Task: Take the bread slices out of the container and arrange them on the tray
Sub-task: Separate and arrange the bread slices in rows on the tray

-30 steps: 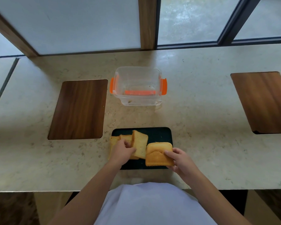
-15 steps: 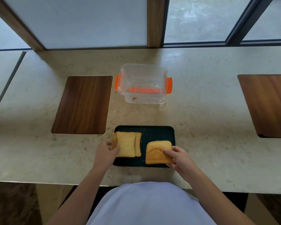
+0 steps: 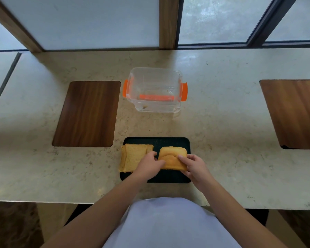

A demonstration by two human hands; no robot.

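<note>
Clear container (image 3: 155, 90) at 12 o'clock emptied | bread all on tray (image 3: 170, 141) | both hands (image 3: 148, 166) (image 3: 195, 167) gripping right stack (image 3: 172, 158), spreading left.

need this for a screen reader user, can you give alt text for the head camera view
Both hands, left hand and right hand, hold a stack of bread on a dark tray, with more slices lying at the tray's left edge. Beyond it on the pale counter sits a clear container with orange clips, holding no slices.
</note>
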